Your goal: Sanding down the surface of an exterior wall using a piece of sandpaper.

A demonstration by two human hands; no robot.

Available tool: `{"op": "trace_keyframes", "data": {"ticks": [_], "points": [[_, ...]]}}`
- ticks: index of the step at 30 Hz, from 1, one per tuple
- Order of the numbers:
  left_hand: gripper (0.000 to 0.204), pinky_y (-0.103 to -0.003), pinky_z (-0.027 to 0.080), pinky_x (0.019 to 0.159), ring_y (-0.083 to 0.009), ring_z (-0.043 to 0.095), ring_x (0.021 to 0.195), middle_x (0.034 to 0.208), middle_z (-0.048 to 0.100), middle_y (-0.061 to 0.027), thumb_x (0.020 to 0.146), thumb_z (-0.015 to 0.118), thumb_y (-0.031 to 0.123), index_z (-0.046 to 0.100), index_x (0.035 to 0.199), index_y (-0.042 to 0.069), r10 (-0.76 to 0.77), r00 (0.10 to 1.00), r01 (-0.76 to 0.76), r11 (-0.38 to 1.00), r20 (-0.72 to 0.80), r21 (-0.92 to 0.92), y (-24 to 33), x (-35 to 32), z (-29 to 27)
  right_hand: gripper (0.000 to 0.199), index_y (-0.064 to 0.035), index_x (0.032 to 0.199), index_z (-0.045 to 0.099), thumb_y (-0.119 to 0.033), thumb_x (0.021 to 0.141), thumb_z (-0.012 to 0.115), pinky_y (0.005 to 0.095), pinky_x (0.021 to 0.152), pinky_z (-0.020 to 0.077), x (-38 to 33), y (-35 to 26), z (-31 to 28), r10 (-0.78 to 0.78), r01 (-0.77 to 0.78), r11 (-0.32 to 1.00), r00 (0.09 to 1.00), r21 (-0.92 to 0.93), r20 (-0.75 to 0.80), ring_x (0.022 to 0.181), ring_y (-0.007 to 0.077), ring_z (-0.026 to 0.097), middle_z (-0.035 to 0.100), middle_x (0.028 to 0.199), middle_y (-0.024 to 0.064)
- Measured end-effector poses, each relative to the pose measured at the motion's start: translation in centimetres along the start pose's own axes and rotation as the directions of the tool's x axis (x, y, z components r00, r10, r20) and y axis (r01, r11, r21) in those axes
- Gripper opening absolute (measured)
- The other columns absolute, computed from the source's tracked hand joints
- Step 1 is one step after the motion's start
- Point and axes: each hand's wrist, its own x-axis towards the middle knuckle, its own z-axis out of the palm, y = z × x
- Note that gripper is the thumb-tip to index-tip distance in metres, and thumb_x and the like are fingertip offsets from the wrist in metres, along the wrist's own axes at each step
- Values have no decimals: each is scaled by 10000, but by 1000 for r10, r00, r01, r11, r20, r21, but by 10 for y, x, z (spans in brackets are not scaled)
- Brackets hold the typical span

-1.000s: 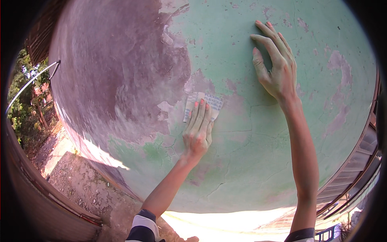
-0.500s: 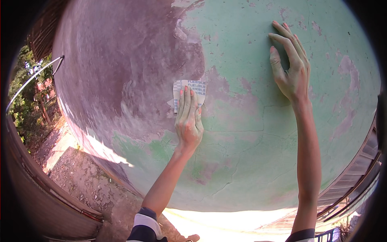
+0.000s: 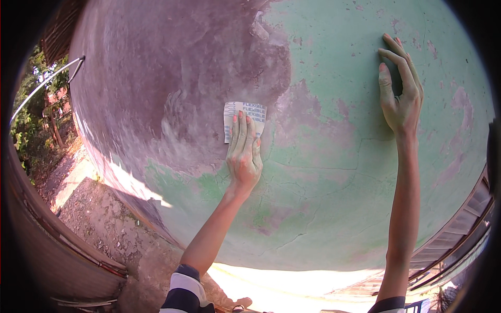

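A wall fills the view, pale green on the right and lower part, worn to dull purple-brown on the upper left. My left hand presses a white sheet of sandpaper flat against the wall at the border of the green and purple areas, fingers stretched over the sheet. My right hand rests on the green paint higher up to the right, fingers spread and pointing up, holding nothing.
Cracks run through the green paint below my left hand. A dirt and concrete ground strip lies at the lower left beside a rusty metal fence. Trees stand at the far left. A roof edge shows at the lower right.
My left hand has slid the sandpaper up and to the left across the wall, from the green patch toward the purple area. My right hand has stayed planted on the wall.
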Motion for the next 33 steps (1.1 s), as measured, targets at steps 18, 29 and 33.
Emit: {"op": "trace_keyframes", "data": {"ticks": [18,29,33], "points": [[459,-448,387,1161,-325,497,1395,1474,545,-172,964,617,137,583,1400,-4,199,972,-199,980,127,-17,17,-90,13,301,-52,1153,676,-3,872,582,519,1148,379,-65,-50,6,49,-48,999,996,-13,75,1380,364,512,620,1395,130],[471,-424,382,1168,-298,503,1395,1480,551,-131,953,635,165,593,1397,15,202,972,-204,979,119,4,48,-18,29,261,-42,1111,676,9,869,593,504,1129,406,-68,-44,5,62,-63,998,998,28,24,1350,364,545,631,1379,139],[474,-421,393,1158,-293,509,1391,1463,569,-127,930,658,171,615,1376,17,291,938,-293,956,188,-19,41,-64,36,257,-39,1095,675,15,853,606,493,1128,412,-67,-49,9,61,-63,997,998,44,32,1348,358,548,635,1373,138]]}}
